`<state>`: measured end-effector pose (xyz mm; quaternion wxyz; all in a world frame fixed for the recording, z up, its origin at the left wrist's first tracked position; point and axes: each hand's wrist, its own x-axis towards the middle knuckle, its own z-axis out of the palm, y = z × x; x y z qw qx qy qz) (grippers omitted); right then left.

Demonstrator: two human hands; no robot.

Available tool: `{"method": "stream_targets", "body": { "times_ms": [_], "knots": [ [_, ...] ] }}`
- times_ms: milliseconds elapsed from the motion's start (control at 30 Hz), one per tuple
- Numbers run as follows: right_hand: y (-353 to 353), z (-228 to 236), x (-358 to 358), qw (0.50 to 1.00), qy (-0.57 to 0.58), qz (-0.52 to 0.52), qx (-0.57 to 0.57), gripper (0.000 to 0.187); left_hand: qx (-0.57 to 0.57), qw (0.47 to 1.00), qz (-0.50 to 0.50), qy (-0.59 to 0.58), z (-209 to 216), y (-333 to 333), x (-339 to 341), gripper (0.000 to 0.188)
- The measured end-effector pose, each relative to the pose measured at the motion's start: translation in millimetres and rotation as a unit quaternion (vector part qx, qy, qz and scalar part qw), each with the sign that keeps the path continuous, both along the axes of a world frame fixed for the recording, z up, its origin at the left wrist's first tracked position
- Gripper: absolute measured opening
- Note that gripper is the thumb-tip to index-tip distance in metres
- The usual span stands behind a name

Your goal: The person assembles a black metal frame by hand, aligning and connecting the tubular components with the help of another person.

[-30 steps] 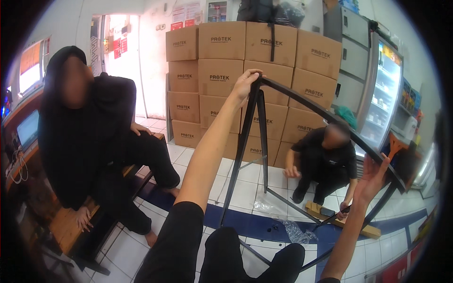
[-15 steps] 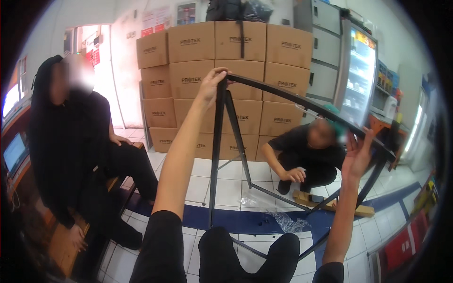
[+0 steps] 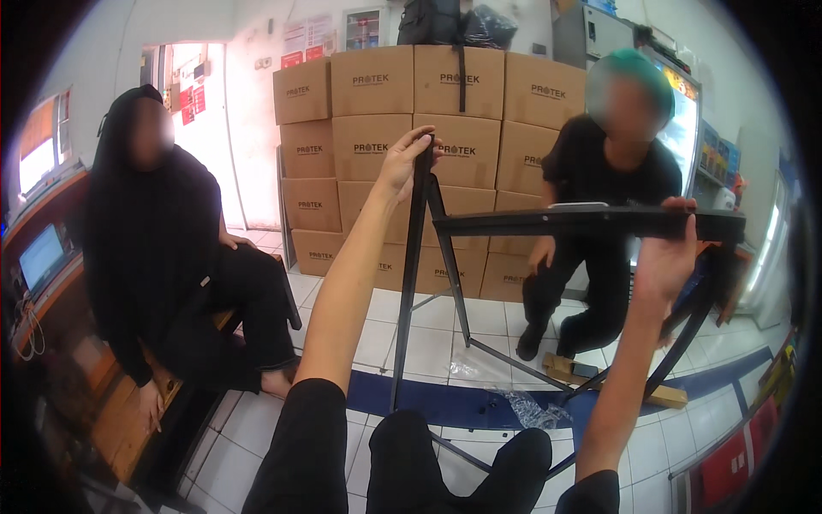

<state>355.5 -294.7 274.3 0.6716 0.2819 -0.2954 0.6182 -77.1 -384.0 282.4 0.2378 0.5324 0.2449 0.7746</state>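
Note:
A black metal frame with slim legs stands on the floor in front of me. My left hand [image 3: 409, 163] is closed around the top of its left upright [image 3: 411, 283]. The black crossbar [image 3: 548, 224] lies nearly level, its left end beside the upright and below its top, apparently apart from it. My right hand [image 3: 670, 261] grips the bar near its right end, thumb up along its near face. A small silvery handle-like strip [image 3: 578, 205] shows on the bar's upper edge. Lower black bars [image 3: 514, 364] link the legs near the floor.
Across from me a person in a green head covering [image 3: 629, 94] is half risen behind the bar. Another person [image 3: 150, 223] sits on a wooden bench at left. Stacked cardboard boxes [image 3: 372, 146] stand behind. Clear plastic wrap [image 3: 535, 409] and a wood-coloured strip [image 3: 666, 397] lie on the floor.
The crossbar's left end has dropped away from the upright's top, while its right end has risen with my right hand. The person opposite has risen from a crouch.

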Motion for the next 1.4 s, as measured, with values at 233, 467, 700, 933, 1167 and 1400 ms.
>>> {"method": "stream_targets", "body": {
  "times_ms": [233, 467, 700, 933, 1167, 1400],
  "knots": [
    [-9, 19, 11, 0.984, 0.091, -0.107, -0.106, 0.027, -0.009, 0.999, 0.032, -0.001, 8, -17, 1, 0.027],
    [-18, 53, 9, 0.970, 0.112, -0.105, -0.190, 0.029, -0.024, 0.999, 0.038, -0.013, 11, -23, 9, 0.032],
    [-36, 63, -4, 0.970, 0.108, -0.091, -0.196, 0.032, 0.010, 0.995, 0.081, -0.053, 7, -21, 6, 0.025],
    [-31, 56, -7, 0.967, 0.114, -0.110, -0.199, 0.033, 0.033, 0.990, 0.111, -0.085, 1, -12, 2, 0.017],
    [-34, 46, -10, 0.968, 0.106, -0.117, -0.196, 0.030, 0.030, 0.993, 0.105, -0.053, 1, -10, 13, 0.023],
    [-24, 46, -7, 0.969, 0.116, -0.093, -0.198, 0.033, 0.040, 0.994, 0.097, 0.008, -8, -3, 9, 0.032]
  ]
}}
